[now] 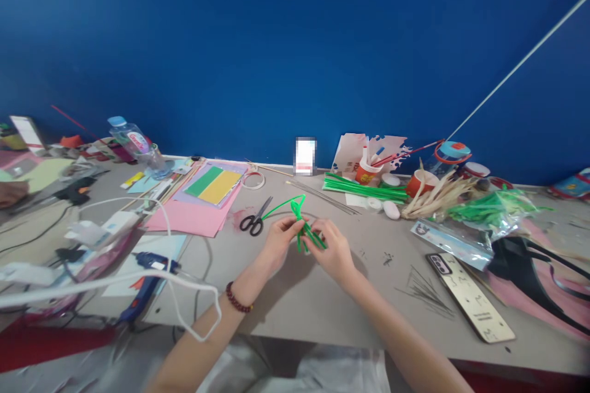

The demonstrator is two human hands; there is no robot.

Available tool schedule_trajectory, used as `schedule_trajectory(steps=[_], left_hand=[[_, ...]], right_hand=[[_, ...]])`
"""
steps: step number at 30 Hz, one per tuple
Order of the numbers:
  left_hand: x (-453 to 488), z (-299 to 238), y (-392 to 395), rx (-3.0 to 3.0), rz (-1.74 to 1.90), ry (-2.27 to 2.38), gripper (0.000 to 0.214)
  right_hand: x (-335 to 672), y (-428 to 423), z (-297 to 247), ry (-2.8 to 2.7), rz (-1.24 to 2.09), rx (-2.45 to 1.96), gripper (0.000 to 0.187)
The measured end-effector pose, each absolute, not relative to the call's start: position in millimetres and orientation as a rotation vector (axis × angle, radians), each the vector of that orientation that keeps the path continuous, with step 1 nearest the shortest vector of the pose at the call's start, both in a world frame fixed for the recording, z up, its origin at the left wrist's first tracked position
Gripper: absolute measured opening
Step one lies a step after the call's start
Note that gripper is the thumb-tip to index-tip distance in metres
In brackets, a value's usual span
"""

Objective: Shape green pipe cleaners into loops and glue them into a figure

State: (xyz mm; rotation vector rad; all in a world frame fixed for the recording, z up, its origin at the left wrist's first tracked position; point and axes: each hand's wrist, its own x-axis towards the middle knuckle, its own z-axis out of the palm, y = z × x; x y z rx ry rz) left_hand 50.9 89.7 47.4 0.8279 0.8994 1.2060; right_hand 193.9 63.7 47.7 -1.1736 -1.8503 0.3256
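The left hand [276,241] and the right hand [335,253] are meeting over the middle of the grey counter [295,304]. They are holding a small bunch of green pipe cleaners [302,221] between them, just above the counter top. The left hand's grip is pinching the bunch from the 9 o'clock side. The right hand's grip is pinching it from the 3 o'clock side. Both grips are clenching on the fuzzy stems, so neither one is loose. One stem is looping up toward 12 o'clock, and another is sticking out toward 10 o'clock. The lower ends seem to be twisting together, but it is too blurry there to be sure. A dark red bead bracelet [237,299] is sitting on the left wrist.

Black scissors [255,220] are lying at 10 o'clock from the hands, near them but not touching. Farther out that way, pink paper [188,221] is lying flat with green and yellow sheets [214,184] on top of it. At 8 o'clock a blue glue gun [147,270] is lying on the counter, and a white cable [184,285] is curling across in front of it. At 2 o'clock a pile of spare green stems [364,187] is lying flat, just beside a red paper cup [367,173] holding pens. At 4 o'clock a pale wooden board [472,301] is lying near the counter's edge.
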Motion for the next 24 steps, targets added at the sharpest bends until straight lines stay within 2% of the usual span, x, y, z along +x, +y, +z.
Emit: schedule_trajectory(steps=[4,12,24], left_hand=[[51,50,89,0.746,1.2,0.907,0.031],[53,56,86,0.727,1.275,0.892,0.024],[59,52,80,0.476,1.274,0.822,0.022]], right_hand=[[195,63,50,-1.956,0.22,-1.146,0.007],[191,62,42,-1.928,0.289,-1.09,0.018],[181,55,43,-1.92,0.272,-0.994,0.018]])
